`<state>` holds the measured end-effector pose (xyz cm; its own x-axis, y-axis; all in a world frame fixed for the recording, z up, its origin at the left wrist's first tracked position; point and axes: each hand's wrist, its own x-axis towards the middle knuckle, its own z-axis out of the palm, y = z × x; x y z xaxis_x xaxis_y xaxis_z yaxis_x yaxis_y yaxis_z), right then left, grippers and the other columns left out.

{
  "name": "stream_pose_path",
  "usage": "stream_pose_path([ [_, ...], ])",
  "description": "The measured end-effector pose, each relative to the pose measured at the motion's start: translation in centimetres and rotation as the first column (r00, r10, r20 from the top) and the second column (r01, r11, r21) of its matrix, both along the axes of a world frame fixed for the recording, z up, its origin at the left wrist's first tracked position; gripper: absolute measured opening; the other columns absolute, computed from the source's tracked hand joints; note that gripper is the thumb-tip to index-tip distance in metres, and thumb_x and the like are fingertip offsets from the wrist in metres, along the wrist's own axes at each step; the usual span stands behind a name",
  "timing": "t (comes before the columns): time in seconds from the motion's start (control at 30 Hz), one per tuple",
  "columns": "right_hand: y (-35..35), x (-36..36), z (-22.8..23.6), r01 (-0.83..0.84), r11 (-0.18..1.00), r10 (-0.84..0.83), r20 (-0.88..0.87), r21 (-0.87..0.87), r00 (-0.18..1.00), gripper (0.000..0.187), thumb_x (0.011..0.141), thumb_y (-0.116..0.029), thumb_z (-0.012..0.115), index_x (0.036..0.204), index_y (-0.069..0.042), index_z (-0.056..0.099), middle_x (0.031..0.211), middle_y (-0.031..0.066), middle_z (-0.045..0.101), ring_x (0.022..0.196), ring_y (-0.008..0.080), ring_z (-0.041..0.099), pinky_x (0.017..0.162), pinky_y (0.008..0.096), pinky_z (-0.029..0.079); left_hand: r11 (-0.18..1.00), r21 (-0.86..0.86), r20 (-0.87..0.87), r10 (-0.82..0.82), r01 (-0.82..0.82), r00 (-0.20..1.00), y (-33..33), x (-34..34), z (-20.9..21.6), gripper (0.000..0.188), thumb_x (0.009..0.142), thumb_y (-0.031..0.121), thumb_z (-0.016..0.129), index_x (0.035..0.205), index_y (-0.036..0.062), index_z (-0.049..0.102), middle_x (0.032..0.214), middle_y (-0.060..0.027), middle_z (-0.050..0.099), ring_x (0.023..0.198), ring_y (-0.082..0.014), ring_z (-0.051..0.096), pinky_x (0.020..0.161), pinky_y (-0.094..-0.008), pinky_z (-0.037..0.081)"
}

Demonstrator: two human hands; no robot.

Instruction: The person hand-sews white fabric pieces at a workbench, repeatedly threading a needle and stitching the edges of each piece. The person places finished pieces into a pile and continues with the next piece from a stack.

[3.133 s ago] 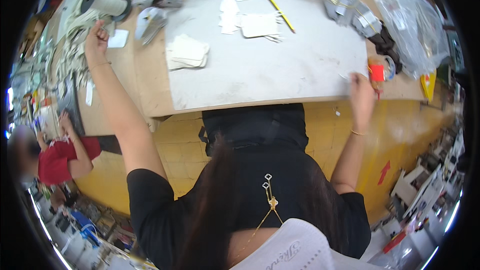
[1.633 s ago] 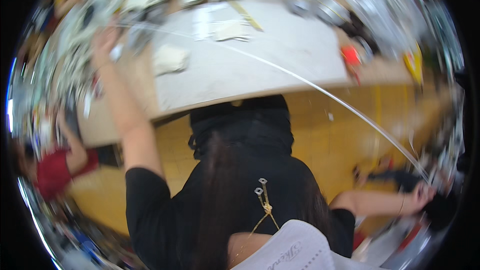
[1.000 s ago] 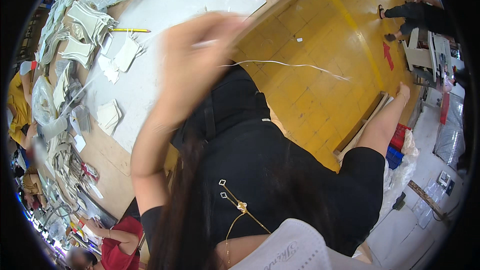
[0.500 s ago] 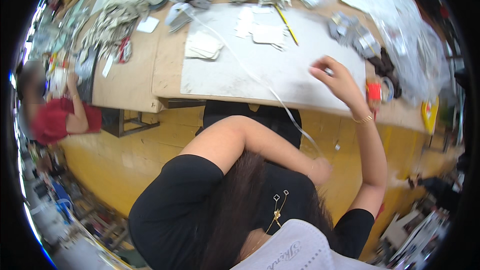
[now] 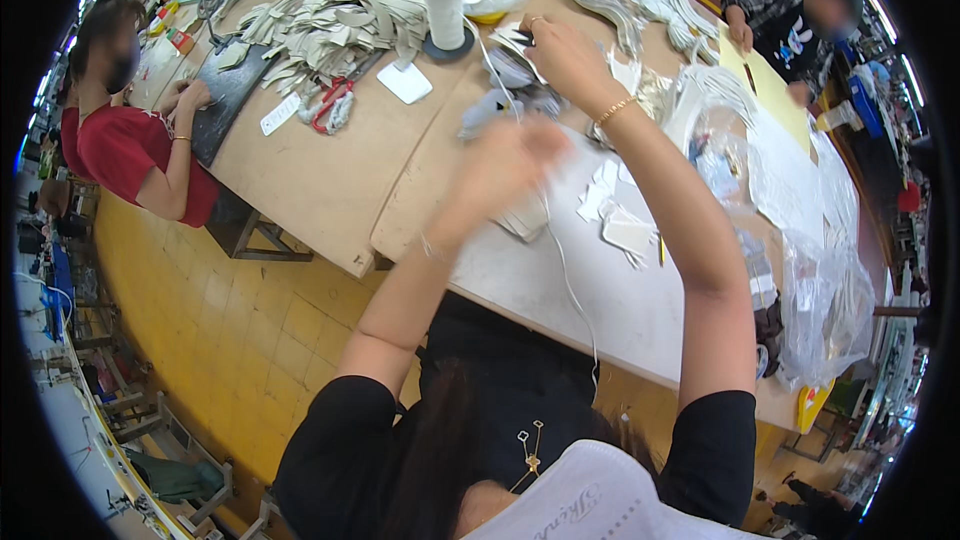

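Observation:
My left hand [image 5: 505, 168] is smeared by motion above the near part of the work surface. A thin white cord [image 5: 566, 280] passes by it; whether the fingers grip the cord cannot be made out. Farther off, my right hand [image 5: 568, 58] reaches over a pile of grey and white fabric pieces [image 5: 508, 70], fingers bent together at the pile's top. A small dark thing shows at those fingertips, too little of it to name. The cord runs from a white spool [image 5: 445, 22] with black flanges, past the pile, and hangs over the table's near edge.
Cut pale strips [image 5: 350, 15] lie heaped left of the spool, near red-handled snips [image 5: 330, 108] and a white card [image 5: 405, 82]. White pieces [image 5: 626, 230] lie on the pale board [image 5: 610, 305]. Plastic bags [image 5: 815, 310] cover the right side. One co-worker [image 5: 140, 155] sits left, another [image 5: 800, 30] stands far right.
The view has turned left. My left hand has risen from below the table edge to above the board. My right hand has gone from the board's right side to the pile by the spool.

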<state>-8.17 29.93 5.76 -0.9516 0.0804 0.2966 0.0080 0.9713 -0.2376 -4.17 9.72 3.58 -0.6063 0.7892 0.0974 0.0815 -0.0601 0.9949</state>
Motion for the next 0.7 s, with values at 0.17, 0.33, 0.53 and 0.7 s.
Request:
stream_pose_path([
  [0.17,2.0,-7.7,-3.8,-0.001,0.991,0.007,-0.038,0.137,0.999,0.033,0.092,-0.016,0.068,0.119,-0.007,0.052,0.101,0.0198,0.071,0.097,0.0413,0.067,0.079,0.0499,0.052,0.852,-0.112,-0.001,0.515,-0.512,0.857,3.3,-16.9,-4.7,0.026,0.1,0.025,0.069,0.105,0.0002,0.071,0.085,-0.0027,0.067,0.073,-0.0084,0.06,0.064,-0.026,0.05],
  [0.33,2.3,-10.2,-6.7,-0.026,0.904,0.099,-0.151,0.427,0.983,0.02,0.095,-0.013,0.055,0.115,-0.013,0.055,0.098,0.007,0.073,0.094,0.0281,0.072,0.082,0.0486,0.051,0.982,0.036,0.521,0.141,-0.187,0.842,6.6,-21.5,-9.2,0.021,0.101,0.025,0.068,0.101,0.0043,0.07,0.083,0.0006,0.064,0.068,-0.0091,0.056,0.061,-0.0252,0.044],
  [0.53,1.7,-12.0,-7.1,-0.079,0.942,0.151,-0.2,0.328,0.968,0.022,0.089,-0.015,0.064,0.111,-0.017,0.058,0.099,0.0017,0.069,0.095,0.0237,0.069,0.091,0.0482,0.041,0.957,0.15,0.607,0.11,-0.249,0.787,6.7,-21.1,-10.4,0.016,0.102,0.019,0.063,0.101,0.0041,0.068,0.081,0.0001,0.064,0.067,-0.0102,0.058,0.059,-0.0244,0.044],
  [0.7,1.5,-12.6,-7.1,-0.199,0.961,0.225,-0.121,0.193,0.967,0.025,0.088,-0.015,0.068,0.112,-0.017,0.062,0.101,0.0021,0.068,0.097,0.025,0.068,0.093,0.0493,0.038,0.952,0.13,0.596,0.148,-0.277,0.789,5.8,-20.8,-10.0,0.014,0.101,0.014,0.061,0.099,0.0021,0.068,0.082,-0.0019,0.065,0.068,-0.01,0.06,0.059,-0.0235,0.044],
])
